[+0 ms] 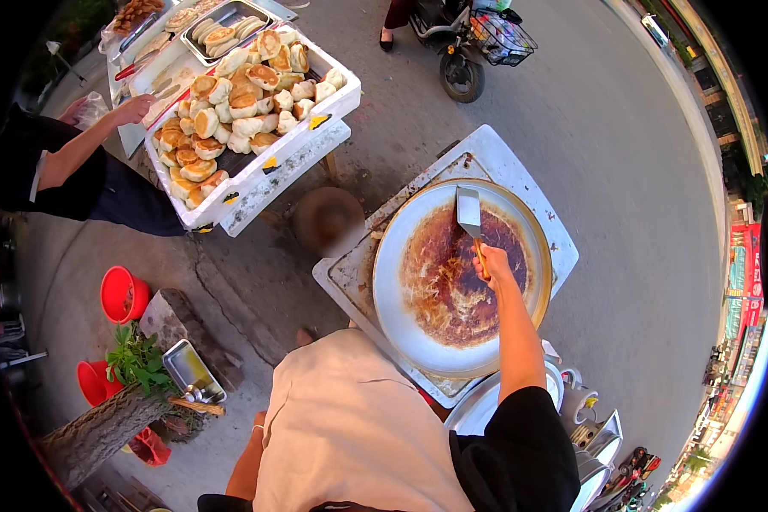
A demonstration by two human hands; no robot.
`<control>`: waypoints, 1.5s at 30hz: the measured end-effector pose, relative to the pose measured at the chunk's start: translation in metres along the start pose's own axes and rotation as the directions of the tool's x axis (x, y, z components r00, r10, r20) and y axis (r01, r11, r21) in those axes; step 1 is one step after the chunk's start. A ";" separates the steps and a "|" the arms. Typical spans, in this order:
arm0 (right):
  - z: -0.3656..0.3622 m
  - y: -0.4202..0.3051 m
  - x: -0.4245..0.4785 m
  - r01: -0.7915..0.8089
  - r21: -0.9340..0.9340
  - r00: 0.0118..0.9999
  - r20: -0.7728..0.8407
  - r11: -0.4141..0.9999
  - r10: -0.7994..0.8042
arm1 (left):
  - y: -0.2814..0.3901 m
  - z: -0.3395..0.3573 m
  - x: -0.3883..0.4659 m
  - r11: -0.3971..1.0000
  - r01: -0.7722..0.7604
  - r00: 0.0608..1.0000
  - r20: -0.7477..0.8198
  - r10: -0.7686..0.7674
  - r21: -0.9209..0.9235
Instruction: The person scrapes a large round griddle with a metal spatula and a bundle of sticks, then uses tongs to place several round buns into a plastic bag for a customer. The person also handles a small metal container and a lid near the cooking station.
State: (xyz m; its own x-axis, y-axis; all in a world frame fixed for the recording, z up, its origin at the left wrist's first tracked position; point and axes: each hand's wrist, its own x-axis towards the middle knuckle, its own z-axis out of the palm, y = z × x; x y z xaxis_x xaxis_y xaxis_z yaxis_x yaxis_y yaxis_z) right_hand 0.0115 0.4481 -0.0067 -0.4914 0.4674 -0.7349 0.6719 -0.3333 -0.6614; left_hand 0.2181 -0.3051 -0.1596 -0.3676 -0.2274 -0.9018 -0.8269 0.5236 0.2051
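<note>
My right hand (491, 265) is closed round the wooden handle of a metal spatula (468, 208). The spatula's flat blade lies over the far part of a wide, round metal griddle pan (393, 281), whose middle is stained brown. Under the pan is a square, rust-spotted metal stove top (505, 153). My left forearm hangs at the left side of my beige apron (358, 422); the left hand itself is hidden. Far left, a white foam box (333, 109) holds many browned, filled buns (243, 96).
Beside the foam box, another person's hand (134, 110) reaches over the table. A metal tray (269, 14) holds flatbreads. Red buckets (125, 294), a tree trunk (102, 435) and an oily steel tray (193, 371) are at lower left. A scooter (462, 70) stands beyond; a metal lid (486, 409) lies near my right side.
</note>
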 end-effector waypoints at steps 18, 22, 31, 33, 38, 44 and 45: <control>0.070 -0.004 -0.081 0.665 -0.165 0.717 -0.129 0.728 -0.685 | -0.096 0.050 -0.011 0.995 0.013 0.990 -0.143 0.001 0.094; 0.109 0.026 -0.042 0.663 -0.216 0.725 -0.053 0.717 -0.686 | -0.034 0.044 -0.090 0.982 0.140 0.982 -0.142 -0.121 0.126; 0.241 0.078 -0.064 -0.063 0.335 0.881 0.461 0.940 -0.105 | -0.124 0.080 -0.123 0.951 0.222 0.936 -0.225 -0.270 -0.216; 0.277 0.105 -0.073 -0.247 0.311 0.763 0.646 0.918 -0.013 | -0.146 0.084 -0.116 0.928 0.264 0.923 -0.213 -0.322 -0.262; 0.393 0.176 -0.161 -0.449 0.115 0.684 0.682 0.886 0.258 | -0.185 0.045 -0.086 0.922 0.248 0.944 -0.141 -0.299 -0.298; 0.542 0.291 -0.269 -0.360 -0.358 0.402 0.774 0.862 0.490 | -0.202 -0.091 -0.066 0.882 0.175 0.960 -0.124 -0.252 -0.437; 0.566 0.308 -0.285 -0.349 -0.458 0.321 0.761 0.817 0.564 | -0.200 -0.095 -0.069 0.850 0.071 0.966 -0.178 -0.190 -0.521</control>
State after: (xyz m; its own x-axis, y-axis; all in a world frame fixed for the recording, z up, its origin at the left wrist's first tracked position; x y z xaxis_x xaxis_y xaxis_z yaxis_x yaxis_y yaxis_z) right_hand 0.0449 -0.2509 -0.0864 -0.2004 -0.6606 -0.7234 0.9748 -0.0604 -0.2149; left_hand 0.3687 -0.4719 -0.1026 -0.2735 -0.4651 -0.8419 -0.9512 0.0009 0.3085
